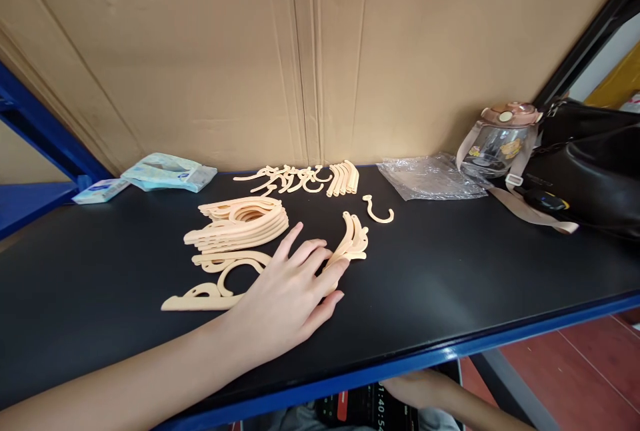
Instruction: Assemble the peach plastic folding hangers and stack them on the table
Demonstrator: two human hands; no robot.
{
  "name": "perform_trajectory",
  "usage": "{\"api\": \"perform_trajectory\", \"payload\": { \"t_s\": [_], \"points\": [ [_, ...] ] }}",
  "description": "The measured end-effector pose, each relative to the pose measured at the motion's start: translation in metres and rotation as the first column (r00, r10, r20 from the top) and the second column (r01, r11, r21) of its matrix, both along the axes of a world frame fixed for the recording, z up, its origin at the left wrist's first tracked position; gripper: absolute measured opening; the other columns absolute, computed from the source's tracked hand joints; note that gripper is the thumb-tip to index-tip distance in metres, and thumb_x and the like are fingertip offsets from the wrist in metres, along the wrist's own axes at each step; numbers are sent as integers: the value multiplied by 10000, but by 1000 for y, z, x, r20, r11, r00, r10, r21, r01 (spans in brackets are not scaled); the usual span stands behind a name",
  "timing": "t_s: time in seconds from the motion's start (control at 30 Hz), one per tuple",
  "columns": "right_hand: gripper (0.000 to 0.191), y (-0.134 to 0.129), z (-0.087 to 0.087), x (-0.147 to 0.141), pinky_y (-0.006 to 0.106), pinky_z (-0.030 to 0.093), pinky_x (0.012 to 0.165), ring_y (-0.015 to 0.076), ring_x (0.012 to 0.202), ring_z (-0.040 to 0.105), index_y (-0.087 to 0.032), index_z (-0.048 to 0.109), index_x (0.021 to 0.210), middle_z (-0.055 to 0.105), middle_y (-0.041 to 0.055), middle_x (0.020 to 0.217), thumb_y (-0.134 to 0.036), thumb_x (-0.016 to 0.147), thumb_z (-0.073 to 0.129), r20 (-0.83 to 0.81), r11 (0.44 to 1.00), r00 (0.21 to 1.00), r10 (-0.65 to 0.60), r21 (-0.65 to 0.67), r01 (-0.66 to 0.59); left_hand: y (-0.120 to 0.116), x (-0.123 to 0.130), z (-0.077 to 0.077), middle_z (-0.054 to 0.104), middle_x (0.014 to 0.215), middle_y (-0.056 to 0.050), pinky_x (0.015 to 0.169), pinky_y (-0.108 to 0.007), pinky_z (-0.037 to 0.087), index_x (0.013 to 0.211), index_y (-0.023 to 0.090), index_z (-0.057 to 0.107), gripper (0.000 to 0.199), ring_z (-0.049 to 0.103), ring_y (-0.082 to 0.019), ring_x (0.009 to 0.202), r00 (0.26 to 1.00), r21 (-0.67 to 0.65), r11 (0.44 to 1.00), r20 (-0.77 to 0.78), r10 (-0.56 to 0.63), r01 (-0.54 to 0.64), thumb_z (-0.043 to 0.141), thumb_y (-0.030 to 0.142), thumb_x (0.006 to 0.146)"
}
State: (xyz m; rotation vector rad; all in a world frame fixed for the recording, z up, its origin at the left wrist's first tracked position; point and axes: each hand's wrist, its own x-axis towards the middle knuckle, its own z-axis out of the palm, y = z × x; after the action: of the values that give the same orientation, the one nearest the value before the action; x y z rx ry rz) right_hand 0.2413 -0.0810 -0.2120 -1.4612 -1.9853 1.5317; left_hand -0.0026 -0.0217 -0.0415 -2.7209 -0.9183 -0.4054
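Observation:
My left hand [295, 284] reaches across from the lower left, palm down, its thumb and fingers around the near end of a small bundle of beige curved pieces [354, 241]. Part of the bundle is hidden under the fingers. Left of the hand lies a stack of beige hanger arms [245, 228], with loose hanger arms [200, 301] in front, partly covered by the hand. A single beige hook [380, 214] lies beyond the bundle. Below the table edge, my right hand [400, 388] is partly visible beside a phone [373, 408]; its fingers are hidden.
Beige hooks [295, 179] and a row of short curved pieces [343, 178] lie at the back. Tissue packs [170, 172] sit back left. Clear plastic wrap [430, 178], a strapped bottle [500, 144] and a black bag [595, 171] are at right.

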Motion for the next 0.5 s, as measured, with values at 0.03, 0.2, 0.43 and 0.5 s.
{"api": "perform_trajectory", "payload": {
  "t_s": [0.03, 0.2, 0.43, 0.5],
  "points": [
    [494, -3, 2, 2, 433, 435, 1063, 274, 1231, 544, -215, 619, 1275, 631, 81, 1288, -555, 936, 504, 0, 1000, 1000, 18, -18, -18, 0, 0, 0, 654, 1065, -56, 1176, -543, 207, 1211, 170, 596, 301, 546, -254, 1171, 1000, -1, 1000, 0, 1, -1, 408, 292, 1011],
    [644, -12, 15, 11, 456, 251, 1186, 299, 1391, 394, -205, 541, 1402, 566, 90, 1399, -627, 964, 329, -9, 995, 999, 53, -86, -54, -1, 0, 0, 657, 1063, -57, 1175, -546, 202, 1211, 171, 599, 301, 543, -257, 1179, 1000, 1, 1000, -4, 7, -7, 417, 302, 1009],
    [765, -26, 4, 52, 465, 222, 1204, 317, 1463, 269, -203, 503, 1430, 498, 102, 1459, -724, 921, 274, 146, 975, 983, -114, -172, 139, -2, 0, 2, 655, 1060, -48, 1184, -531, 174, 1215, 177, 593, 302, 540, -249, 1169, 1000, -4, 1000, 5, -3, 3, 410, 306, 1013],
    [751, -30, -2, 58, 477, 283, 1179, 332, 1426, 343, -227, 537, 1400, 518, 99, 1440, -735, 906, 289, 210, 980, 967, -142, -111, 168, -2, -1, 3, 651, 1069, -46, 1185, -525, 172, 1223, 180, 587, 300, 539, -244, 1164, 1000, -8, 1000, 11, -6, 6, 411, 301, 1011]
  ]
}}
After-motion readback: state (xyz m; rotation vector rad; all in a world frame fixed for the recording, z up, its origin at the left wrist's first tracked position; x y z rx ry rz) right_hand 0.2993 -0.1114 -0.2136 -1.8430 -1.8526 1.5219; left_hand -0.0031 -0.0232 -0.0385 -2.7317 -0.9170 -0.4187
